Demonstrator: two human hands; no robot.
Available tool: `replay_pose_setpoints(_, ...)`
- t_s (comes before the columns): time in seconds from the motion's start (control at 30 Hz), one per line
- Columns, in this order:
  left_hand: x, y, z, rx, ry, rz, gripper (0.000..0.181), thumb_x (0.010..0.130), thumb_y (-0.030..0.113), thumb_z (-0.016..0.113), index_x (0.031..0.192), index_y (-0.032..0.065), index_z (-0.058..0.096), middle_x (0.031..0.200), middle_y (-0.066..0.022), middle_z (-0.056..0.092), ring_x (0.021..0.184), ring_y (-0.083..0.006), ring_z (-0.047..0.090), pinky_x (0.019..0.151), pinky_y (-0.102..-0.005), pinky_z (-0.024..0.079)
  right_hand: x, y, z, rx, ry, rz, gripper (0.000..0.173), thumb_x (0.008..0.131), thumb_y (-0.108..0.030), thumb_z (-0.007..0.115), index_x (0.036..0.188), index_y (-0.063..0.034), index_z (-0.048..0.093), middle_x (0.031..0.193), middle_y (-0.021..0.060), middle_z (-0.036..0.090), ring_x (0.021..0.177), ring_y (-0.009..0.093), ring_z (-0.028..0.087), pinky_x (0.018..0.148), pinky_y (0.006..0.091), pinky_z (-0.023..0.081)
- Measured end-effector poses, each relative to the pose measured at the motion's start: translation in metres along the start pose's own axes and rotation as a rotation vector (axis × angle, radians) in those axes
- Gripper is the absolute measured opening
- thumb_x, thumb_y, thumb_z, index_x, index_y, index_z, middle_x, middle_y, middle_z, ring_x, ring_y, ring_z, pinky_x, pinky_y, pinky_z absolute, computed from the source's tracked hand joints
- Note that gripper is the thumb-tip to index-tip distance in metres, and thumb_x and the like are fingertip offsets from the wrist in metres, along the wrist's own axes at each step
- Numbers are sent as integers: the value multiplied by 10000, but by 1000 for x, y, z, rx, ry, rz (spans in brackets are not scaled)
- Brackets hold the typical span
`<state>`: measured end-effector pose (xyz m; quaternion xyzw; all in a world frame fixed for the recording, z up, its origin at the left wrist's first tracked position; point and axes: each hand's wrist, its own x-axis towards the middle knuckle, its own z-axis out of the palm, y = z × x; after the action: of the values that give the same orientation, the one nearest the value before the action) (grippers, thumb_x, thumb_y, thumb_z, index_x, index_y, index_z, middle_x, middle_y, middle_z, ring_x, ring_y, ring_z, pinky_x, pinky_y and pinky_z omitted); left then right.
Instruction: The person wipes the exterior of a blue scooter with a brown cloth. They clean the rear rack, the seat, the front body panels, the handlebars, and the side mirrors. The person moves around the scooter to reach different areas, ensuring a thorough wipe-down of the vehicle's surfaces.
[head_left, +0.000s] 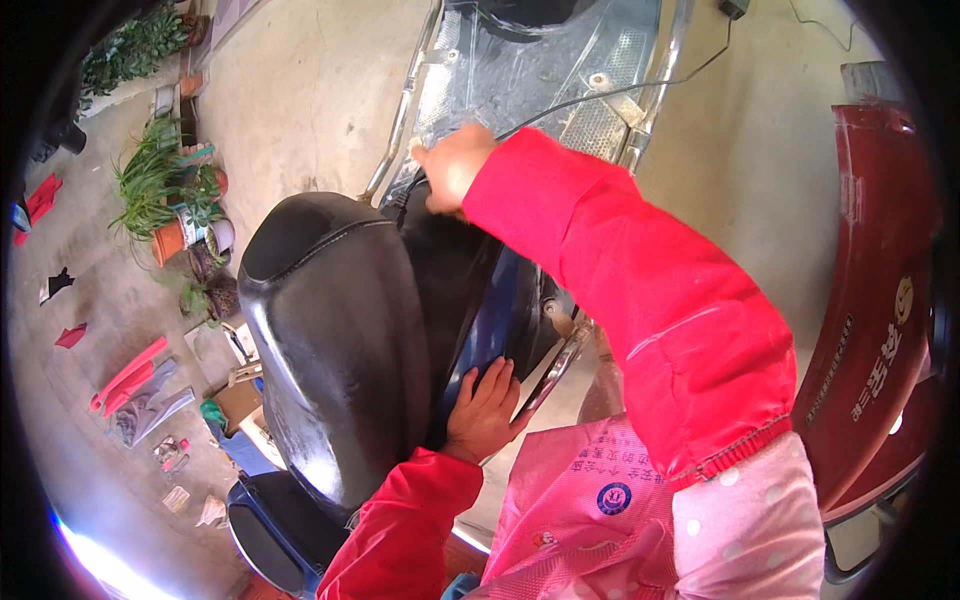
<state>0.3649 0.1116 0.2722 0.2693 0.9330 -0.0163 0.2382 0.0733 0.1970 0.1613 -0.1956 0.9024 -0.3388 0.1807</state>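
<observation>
An electric scooter stands before me, its black padded seat (337, 330) at the left and its footboard (525, 67) at the top. My left hand (484, 405) rests flat on the blue side panel (491, 315) below the seat, fingers slightly apart and nothing in them. Reaching across, my right hand (457, 169) is at the front of the seat base, over a black cable (577, 100). A black ribbed cord end (401, 206) shows just left of that hand. The right hand is slightly blurred, and its grip is partly hidden.
Chrome rails (409, 97) flank the footboard. The cable runs to a small black box (733, 7) on the floor. A red vehicle panel (862, 315) bearing writing stands at the right. Potted plants (150, 180) and red cloth pieces (127, 375) lie leftward. A pink apron (577, 510) covers my front.
</observation>
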Motion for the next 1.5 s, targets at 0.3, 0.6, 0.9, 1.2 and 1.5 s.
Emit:
replay_pose_setpoints(0.3, -5, 0, 6, 28, -22, -8, 399, 835, 442, 591, 987, 78, 658, 1238, -81, 592, 1271, -206, 443, 1044, -453, 311, 15, -15, 17, -172, 9, -221, 138, 729, -110, 620, 793, -130, 741, 877, 64, 722, 832, 247, 699, 667, 425, 545)
replay_pose_setpoints(0.6, -1, -1, 3, 42, -47, -1, 418, 835, 445, 589, 996, 66, 657, 1242, -89, 585, 1283, -205, 430, 1057, -454, 297, 32, -6, 22, -366, 101, -368, 138, 684, -185, 639, 755, -121, 738, 776, 81, 708, 747, 279, 691, 557, 547, 499)
replay_pose_setpoints(0.9, -2, -2, 8, 23, -18, 2, 480, 841, 446, 583, 1069, 27, 636, 1256, -111, 580, 1267, -219, 451, 1052, -450, 321, 34, -1, 23, -423, -22, -373, 181, 762, -196, 613, 874, -150, 748, 876, 63, 719, 822, 263, 690, 607, 529, 519)
replay_pose_setpoints(1.2, -7, 0, 11, -43, 4, -15, 548, 806, 458, 627, 1133, 19, 606, 1267, -130, 561, 1303, -240, 406, 1083, -451, 277, -19, 54, -60, -535, 218, -279, 78, 689, -148, 624, 644, -119, 680, 657, 91, 672, 666, 262, 685, 567, 412, 535)
replay_pose_setpoints(1.5, 1, -5, -10, -258, 32, -67, 626, 744, 435, 710, 1150, -28, 598, 1245, -211, 556, 1201, -353, 491, 1016, -481, 345, -169, 68, -140, -185, -19, -10, 81, 782, -150, 563, 795, -122, 638, 735, 69, 656, 714, 270, 645, 605, 415, 513)
